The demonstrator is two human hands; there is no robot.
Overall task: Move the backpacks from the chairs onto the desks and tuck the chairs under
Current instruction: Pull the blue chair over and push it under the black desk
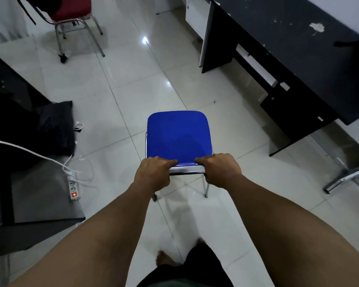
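A blue chair with chrome legs stands on the white tiled floor in the middle of the view, its seat bare. My left hand and my right hand both grip the top of its backrest, one at each end. A black desk runs along the right side, some way from the chair. At the far left stands a red chair with a dark backpack strap hanging off it. A dark shape, possibly a bag, lies on the black desk at the right edge.
A second dark desk stands at the left with a black bag on the floor beside it. A white power strip with cables lies on the floor at the left. Chrome chair legs show at the right edge.
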